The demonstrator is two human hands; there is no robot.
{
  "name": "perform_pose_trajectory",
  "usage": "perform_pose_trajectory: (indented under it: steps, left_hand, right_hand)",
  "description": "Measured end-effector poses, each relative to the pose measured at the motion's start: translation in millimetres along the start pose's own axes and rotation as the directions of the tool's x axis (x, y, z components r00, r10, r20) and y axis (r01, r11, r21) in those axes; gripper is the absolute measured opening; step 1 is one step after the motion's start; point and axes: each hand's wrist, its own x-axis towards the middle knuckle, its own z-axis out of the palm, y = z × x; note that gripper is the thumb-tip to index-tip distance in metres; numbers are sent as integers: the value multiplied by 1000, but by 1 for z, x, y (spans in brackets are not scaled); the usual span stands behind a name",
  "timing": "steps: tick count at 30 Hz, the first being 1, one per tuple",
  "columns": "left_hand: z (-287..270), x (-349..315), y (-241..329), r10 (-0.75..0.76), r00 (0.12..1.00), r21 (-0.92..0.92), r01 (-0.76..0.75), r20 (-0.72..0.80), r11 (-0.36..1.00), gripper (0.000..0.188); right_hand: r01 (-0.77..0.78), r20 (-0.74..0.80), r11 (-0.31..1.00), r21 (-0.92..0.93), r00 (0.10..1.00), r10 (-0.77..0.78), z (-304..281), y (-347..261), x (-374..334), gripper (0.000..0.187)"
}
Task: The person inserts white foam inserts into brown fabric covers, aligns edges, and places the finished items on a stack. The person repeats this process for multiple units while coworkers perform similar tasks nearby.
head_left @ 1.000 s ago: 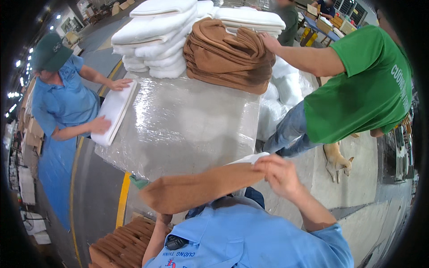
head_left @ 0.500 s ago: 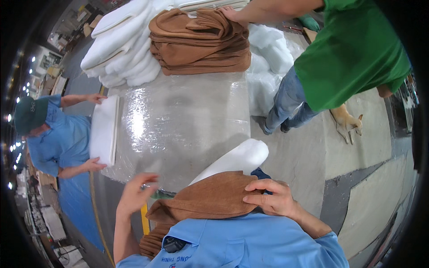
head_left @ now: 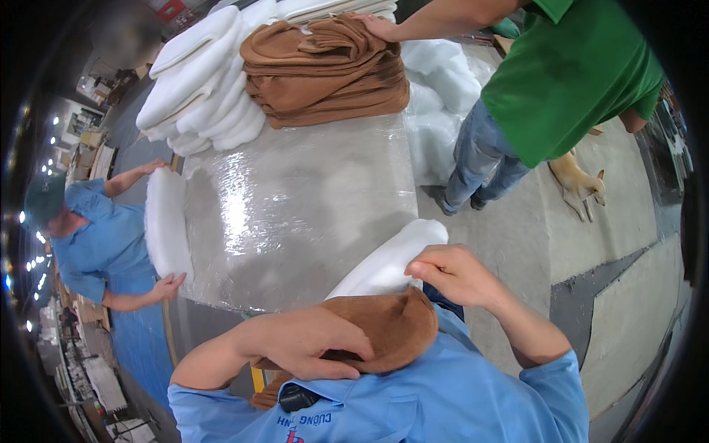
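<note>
A brown fabric cover [head_left: 399,325] lies against my front, partly over a white padded cushion [head_left: 384,262] whose rounded end sticks out beyond it. My left hand [head_left: 317,343] is closed on the brown cover, with thumb and fingers curled at its edge. At the cushion's right side, my right hand [head_left: 458,273] has its fingers curled against the white padding and appears to grip it; the fingertips are partly hidden. More brown fabric hangs below my left forearm, mostly covered.
A plastic-wrapped table [head_left: 310,192] stands ahead, bearing a brown cover stack [head_left: 325,81] and a white cushion stack [head_left: 196,81]. At left, a person in blue [head_left: 107,236] holds a white pad [head_left: 167,221]. A person in green [head_left: 576,81] touches the brown stack. A dog [head_left: 576,184] lies right.
My left hand has come from the raised position at left onto the brown cover. My right hand has shifted from the cover's edge to the white cushion. The co-worker's pad has turned.
</note>
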Motion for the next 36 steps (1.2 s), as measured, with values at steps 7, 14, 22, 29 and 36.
perform_pose_trajectory:
  steps: [7,14,22,29,36]
  left_hand:
    - [38,-15,6,36,999,-47,-37,-16,998,39]
    - [84,-14,-19,167,963,-256,-219,-210,942,49]
    - [100,-7,-12,177,917,-236,-272,-358,933,47]
    - [100,-10,-9,153,894,-189,-252,-422,949,47]
    - [110,-5,-24,214,793,-158,-363,-571,918,47]
  right_hand:
    - [-98,567,945,-312,779,268,32,-18,19,59]
    - [261,261,957,130,922,-287,50,-28,21,33]
    - [-312,583,949,-44,763,278,43,-38,48,21]
    - [-364,314,555,748,931,187,43,-32,53,29]
    - [-225,173,859,459,971,163,4,-1,21,24]
